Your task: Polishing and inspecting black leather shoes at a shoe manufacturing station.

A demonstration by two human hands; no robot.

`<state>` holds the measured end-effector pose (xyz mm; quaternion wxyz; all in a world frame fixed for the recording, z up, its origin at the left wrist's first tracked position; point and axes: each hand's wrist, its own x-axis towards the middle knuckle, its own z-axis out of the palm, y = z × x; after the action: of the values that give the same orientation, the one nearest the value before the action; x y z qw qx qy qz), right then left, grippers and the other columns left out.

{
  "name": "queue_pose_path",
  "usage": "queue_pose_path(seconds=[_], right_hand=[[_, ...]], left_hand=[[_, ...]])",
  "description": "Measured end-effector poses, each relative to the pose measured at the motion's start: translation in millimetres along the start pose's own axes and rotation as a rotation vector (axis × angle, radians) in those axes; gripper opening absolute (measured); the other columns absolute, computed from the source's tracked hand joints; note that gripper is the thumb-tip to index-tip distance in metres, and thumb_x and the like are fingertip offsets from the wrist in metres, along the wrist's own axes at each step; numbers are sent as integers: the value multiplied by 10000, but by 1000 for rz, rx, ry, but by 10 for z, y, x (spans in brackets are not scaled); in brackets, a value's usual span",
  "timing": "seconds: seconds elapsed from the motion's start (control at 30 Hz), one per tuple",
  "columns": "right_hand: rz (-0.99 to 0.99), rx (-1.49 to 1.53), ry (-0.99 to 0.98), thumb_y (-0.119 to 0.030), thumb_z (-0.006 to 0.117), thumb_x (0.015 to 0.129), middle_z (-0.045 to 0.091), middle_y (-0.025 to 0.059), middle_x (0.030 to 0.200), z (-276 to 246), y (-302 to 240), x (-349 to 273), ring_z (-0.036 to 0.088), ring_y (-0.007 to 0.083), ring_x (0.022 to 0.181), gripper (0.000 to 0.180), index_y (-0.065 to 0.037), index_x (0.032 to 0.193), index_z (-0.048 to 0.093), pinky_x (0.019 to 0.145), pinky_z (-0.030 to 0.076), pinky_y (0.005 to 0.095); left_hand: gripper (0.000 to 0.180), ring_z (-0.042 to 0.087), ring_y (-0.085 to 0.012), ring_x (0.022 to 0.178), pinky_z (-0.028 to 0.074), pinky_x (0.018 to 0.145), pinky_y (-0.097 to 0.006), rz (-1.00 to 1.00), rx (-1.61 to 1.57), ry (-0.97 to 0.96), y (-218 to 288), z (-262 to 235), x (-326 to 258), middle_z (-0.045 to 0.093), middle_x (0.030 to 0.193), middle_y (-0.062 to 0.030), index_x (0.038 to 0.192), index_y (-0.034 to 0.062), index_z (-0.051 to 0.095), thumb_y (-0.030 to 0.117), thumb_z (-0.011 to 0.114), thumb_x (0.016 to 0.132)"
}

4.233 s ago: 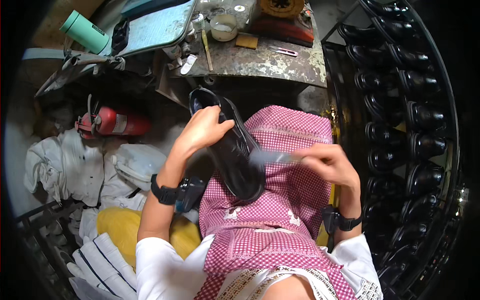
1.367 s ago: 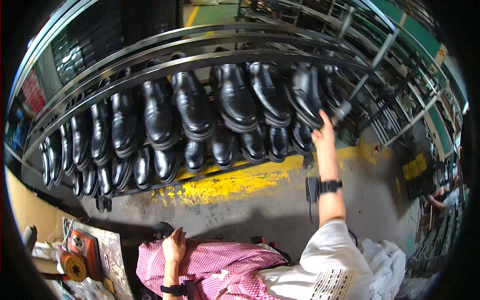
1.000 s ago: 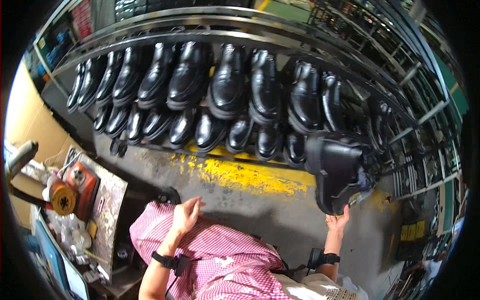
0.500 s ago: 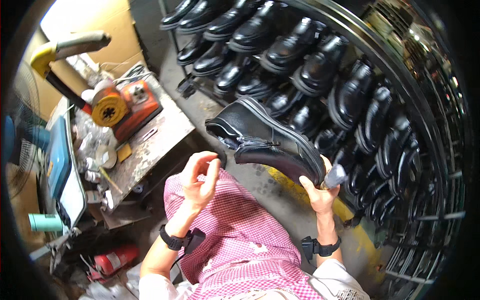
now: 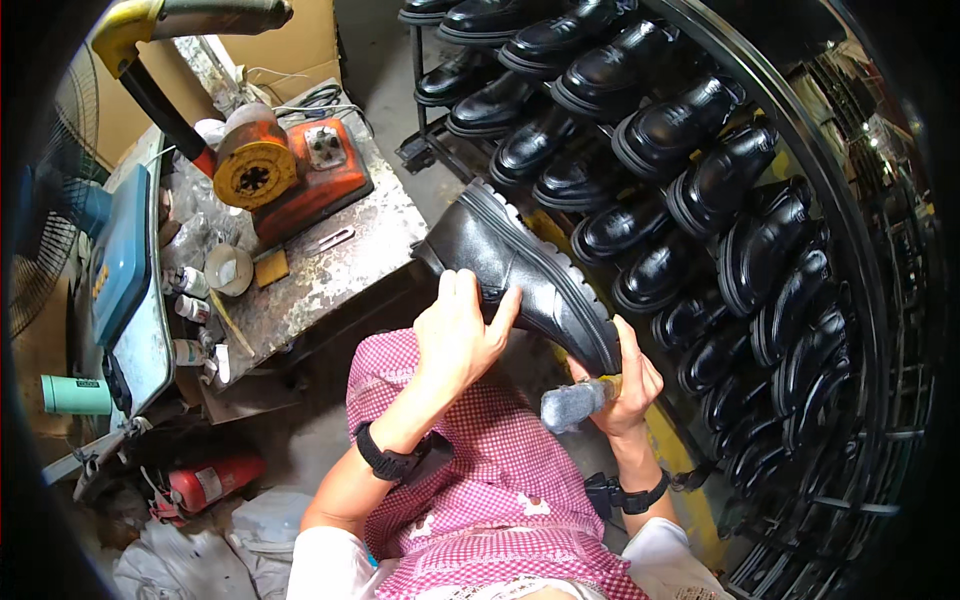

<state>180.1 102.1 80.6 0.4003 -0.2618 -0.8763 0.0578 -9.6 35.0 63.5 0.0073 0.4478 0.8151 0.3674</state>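
A black leather ankle boot (image 5: 540,290) is held on its side in front of me, its ridged sole turned up toward the shoe rack and its toe to the right. My left hand (image 5: 455,335) grips the boot's side near the shaft, thumb and fingers pressed on the leather, covering part of it. Round the toe end closes my right hand (image 5: 628,388). Between that hand's fingers is also a short tool with a grey, fuzzy-looking head (image 5: 577,404), which points to the left, below the toe.
Shiny black shoes (image 5: 625,225) fill several tiers of a metal rack (image 5: 790,80) at the right. On the left, an orange machine (image 5: 320,185) stands on a worn workbench (image 5: 380,220), with a small bowl (image 5: 228,270) and bottles. A red fire extinguisher (image 5: 210,485) lies below.
My left hand has moved right and taken hold of the boot. The boot has tilted more steeply, its sole turned more into view. The grey-headed tool now points left, lower down.
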Motion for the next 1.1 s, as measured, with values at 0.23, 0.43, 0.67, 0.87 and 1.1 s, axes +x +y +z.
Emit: queue_pose_path(seconds=[0.23, 0.43, 0.67, 0.87, 1.1], right_hand=[[4, 28, -45, -177, 769, 687, 655, 203, 876, 130, 3, 105, 668, 313, 734, 586, 106, 1141, 529, 667, 529, 349], [57, 51, -58, -207, 777, 674, 652, 222, 883, 193, 53, 150, 662, 330, 718, 580, 96, 1113, 550, 658, 524, 354], [341, 270, -20, -56, 769, 678, 662, 140, 904, 258, 146, 265, 652, 192, 787, 511, 59, 1127, 553, 740, 507, 291], [796, 764, 85, 20, 689, 755, 627, 39, 954, 421, 355, 506, 576, 111, 856, 299, 41, 1042, 606, 827, 446, 251], [679, 698, 153, 5, 713, 755, 619, 36, 937, 814, 332, 824, 565, 104, 842, 290, 35, 1023, 607, 809, 443, 245]], left_hand=[[211, 558, -304, 536, 473, 485, -382, 131, 151, -6, -206, 64, 66, 508, 694, -120, 737, 33, 492, 178, 630, 804], [174, 560, -328, 600, 461, 533, -388, 134, -125, -124, -366, -36, 125, 507, 717, -132, 784, 29, 510, 158, 605, 851], [118, 569, -243, 634, 461, 601, -314, 26, -272, 59, -791, -131, 264, 567, 783, -123, 882, 12, 571, 130, 576, 885], [111, 595, -222, 662, 465, 608, -291, -125, -465, 89, -979, -226, 123, 593, 755, -127, 833, -15, 604, 55, 534, 884], [112, 611, -264, 684, 478, 605, -323, -83, -576, -170, -885, 91, -283, 588, 758, -124, 856, 13, 605, 120, 572, 866]])
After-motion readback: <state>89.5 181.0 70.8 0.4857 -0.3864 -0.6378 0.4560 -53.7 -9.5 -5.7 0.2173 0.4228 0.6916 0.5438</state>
